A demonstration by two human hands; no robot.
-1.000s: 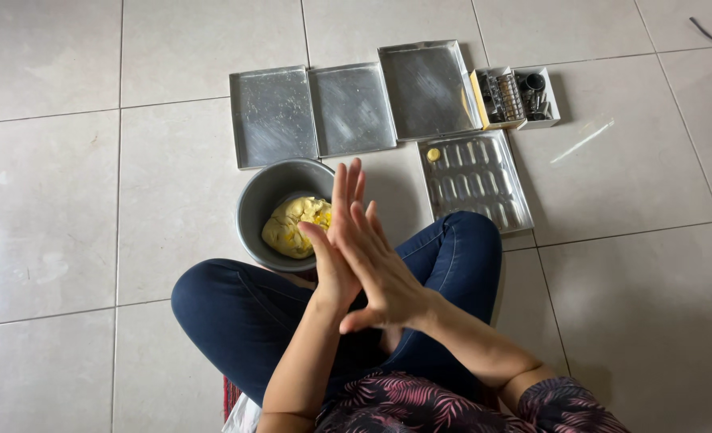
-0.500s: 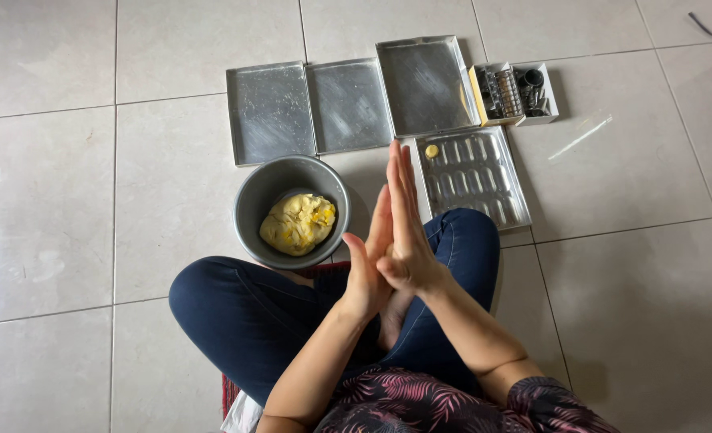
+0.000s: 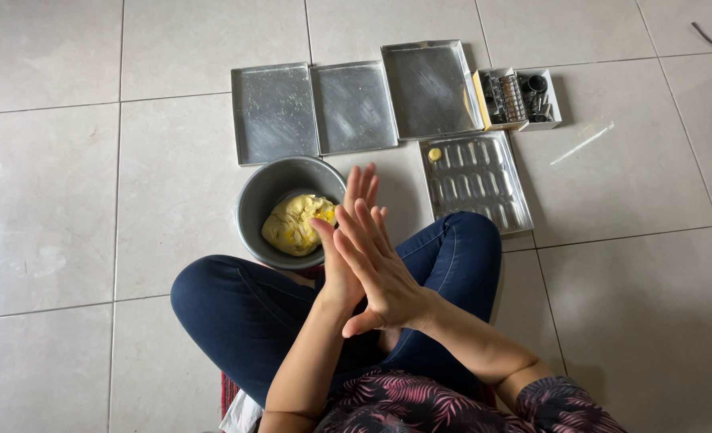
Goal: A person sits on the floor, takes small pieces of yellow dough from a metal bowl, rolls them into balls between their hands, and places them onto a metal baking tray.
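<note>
Pressing your flat, open right hand against your flat, open left hand, you hold nothing visible between the palms. The lump of yellow dough sits in the round grey metal bowl on the floor, just ahead for easy reach.

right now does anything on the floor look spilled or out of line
Nothing is spilled. The dough sits inside the bowl. Only the third flat tray breaks the row, set slightly higher and tilted. One small dough piece lies in the mould tray.

Bowl just ahead; open tiles leftward
</note>
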